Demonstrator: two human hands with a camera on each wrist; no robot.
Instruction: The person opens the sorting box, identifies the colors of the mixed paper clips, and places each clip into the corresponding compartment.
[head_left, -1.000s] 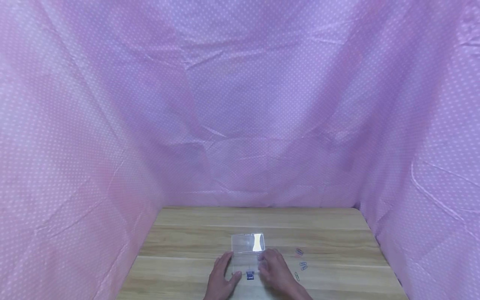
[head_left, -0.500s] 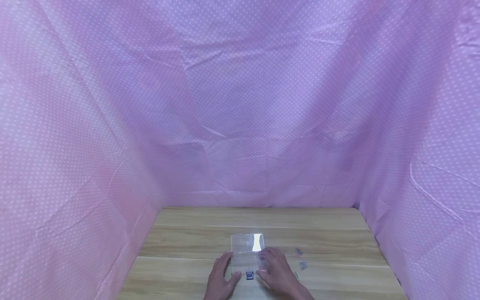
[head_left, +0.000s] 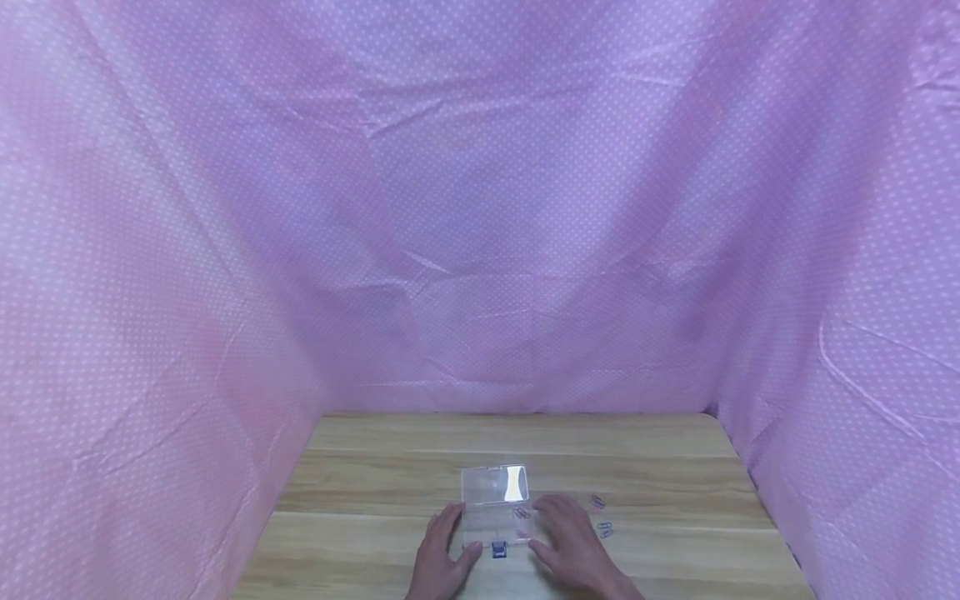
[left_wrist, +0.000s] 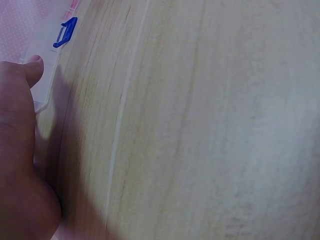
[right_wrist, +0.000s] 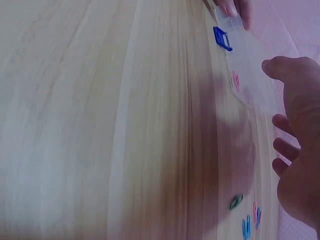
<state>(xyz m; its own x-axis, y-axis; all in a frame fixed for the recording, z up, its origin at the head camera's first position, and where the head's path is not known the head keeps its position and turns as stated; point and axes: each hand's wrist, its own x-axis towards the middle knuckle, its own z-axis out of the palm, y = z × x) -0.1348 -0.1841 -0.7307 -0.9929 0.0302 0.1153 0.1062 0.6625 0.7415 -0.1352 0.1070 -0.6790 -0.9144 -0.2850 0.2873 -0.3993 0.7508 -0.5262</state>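
A clear plastic box [head_left: 486,525] lies with its lid [head_left: 482,487] folded back, its blue latch [head_left: 499,550] facing the person. The left hand [head_left: 438,554] holds the box's left end, thumb at the front wall and fingers at the back corner. Inside the right part of the box are pink paper clips [right_wrist: 236,80] and some darker clips [head_left: 521,513]. Just right of the box hovers the right hand [head_left: 573,546], fingers spread and loosely bent, nothing in its grasp. A green paper clip [right_wrist: 236,201] lies on the table, hidden under this hand in the head view.
Right of the right hand, several loose paper clips [head_left: 605,530] lie on the wooden table [head_left: 360,483], blue ones [right_wrist: 246,227] among them. Pink dotted cloth [head_left: 480,333] hangs around the table's back and sides.
The right hand has drawn back rightward from the box's right end and its fingers have spread, uncovering clips inside. It now covers the green clip in the head view. The left hand stays put.
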